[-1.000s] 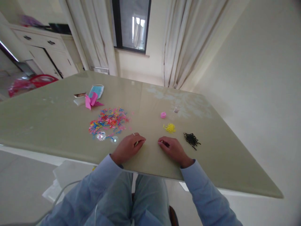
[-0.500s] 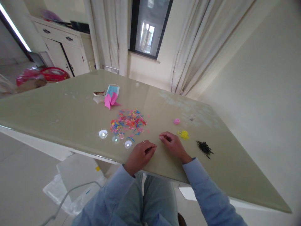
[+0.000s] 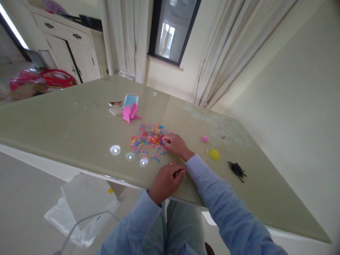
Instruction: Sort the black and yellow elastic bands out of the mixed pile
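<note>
A heap of small multicoloured pieces (image 3: 148, 136), which look like rubber bands, lies spread on the table. My right hand (image 3: 176, 145) reaches its right edge, thumb and fingers pinched among the pieces; what they grip is too small to make out. Nearer the front edge, my left hand (image 3: 167, 180) is closed, thumb against the fingers, and its contents are hidden. To the right lie a small yellow heap (image 3: 213, 154), a pink loop-like piece (image 3: 204, 138) and a bunch of thin black sticks (image 3: 237, 170), perhaps hairpins.
Behind the heap are a pink folded paper shape (image 3: 130, 112), a blue face mask (image 3: 131, 100) and a small narrow case (image 3: 115, 103). The glossy table (image 3: 79, 124) shows round light reflections. Plastic sheeting (image 3: 79, 219) and a cable (image 3: 87, 216) lie on the floor at left.
My right hand has moved left and forward from beside my left hand to the multicoloured heap. My left hand stays closed near the front edge. The view has shifted slightly.
</note>
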A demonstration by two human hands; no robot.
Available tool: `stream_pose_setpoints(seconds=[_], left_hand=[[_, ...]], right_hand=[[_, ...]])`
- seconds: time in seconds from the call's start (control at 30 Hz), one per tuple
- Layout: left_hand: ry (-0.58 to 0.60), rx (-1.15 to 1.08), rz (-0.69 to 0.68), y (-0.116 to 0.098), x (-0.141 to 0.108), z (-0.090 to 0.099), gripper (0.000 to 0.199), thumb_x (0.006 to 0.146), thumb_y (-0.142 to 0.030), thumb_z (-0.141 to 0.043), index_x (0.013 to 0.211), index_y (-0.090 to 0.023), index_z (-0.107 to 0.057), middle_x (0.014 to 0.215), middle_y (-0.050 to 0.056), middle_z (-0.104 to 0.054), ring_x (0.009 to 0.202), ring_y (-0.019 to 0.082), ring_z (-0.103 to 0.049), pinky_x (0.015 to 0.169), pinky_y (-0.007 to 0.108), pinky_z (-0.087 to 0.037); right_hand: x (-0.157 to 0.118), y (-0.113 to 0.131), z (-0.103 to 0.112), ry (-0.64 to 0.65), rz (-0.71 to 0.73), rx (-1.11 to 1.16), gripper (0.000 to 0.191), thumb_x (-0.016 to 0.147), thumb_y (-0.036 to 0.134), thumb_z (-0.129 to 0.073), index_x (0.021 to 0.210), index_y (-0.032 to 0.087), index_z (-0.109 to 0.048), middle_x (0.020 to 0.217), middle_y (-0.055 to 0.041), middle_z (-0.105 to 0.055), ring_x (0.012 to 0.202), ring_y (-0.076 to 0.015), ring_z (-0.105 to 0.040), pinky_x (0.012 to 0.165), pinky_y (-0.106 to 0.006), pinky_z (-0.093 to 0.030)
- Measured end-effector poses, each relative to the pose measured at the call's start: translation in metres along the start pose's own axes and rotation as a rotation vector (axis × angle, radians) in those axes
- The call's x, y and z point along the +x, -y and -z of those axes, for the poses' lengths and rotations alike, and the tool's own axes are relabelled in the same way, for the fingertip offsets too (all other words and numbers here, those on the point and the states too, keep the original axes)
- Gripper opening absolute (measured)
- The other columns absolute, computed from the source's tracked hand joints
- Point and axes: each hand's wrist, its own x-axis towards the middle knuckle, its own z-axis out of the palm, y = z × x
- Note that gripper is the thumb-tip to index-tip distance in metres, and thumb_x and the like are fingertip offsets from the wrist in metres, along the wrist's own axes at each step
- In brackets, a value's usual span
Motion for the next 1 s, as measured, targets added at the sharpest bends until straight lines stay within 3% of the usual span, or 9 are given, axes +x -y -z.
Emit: stream_pose_setpoints(seconds=[0.53,0.83,1.0], left_hand=[[0.004,0.008,0.014,0.0,0.0,0.001,0.017,0.091,-0.023,-0.057,0.093,-0.02,-0.073,0.083,0.003,-0.071,0.077,0.016,-0.063,0.072,0.028,-0.046],[0.0,0.016,0.023,-0.001,0.001,0.002,0.019,0.092,-0.023,-0.055,0.092,-0.02,-0.074,0.083,0.004,-0.072,0.077,0.017,-0.063,0.072,0.028,-0.047],[0.002,0.026,0.025,-0.002,0.001,0.002,0.02,0.091,-0.023,-0.055,0.093,-0.02,-0.074,0.081,0.004,-0.071,0.076,0.016,-0.063,0.071,0.028,-0.047]], right_hand=[[-0.02,-0.008,0.004,-0.053,-0.071,-0.088,0.018,0.087,0.018,-0.053,0.083,0.017,-0.071,0.083,-0.0042,-0.069,0.077,-0.0157,-0.057,0.073,-0.026,-0.038],[-0.007,0.002,0.006,0.07,-0.064,-0.235,0.029,0.096,0.026,-0.047,0.085,0.018,-0.072,0.091,-0.0087,-0.071,0.087,-0.0184,-0.06,0.076,-0.027,-0.038],[-0.006,0.003,0.006,0.065,-0.066,-0.244,0.028,0.097,0.025,-0.046,0.087,0.018,-0.071,0.094,-0.0094,-0.07,0.089,-0.0192,-0.06,0.075,-0.028,-0.039]])
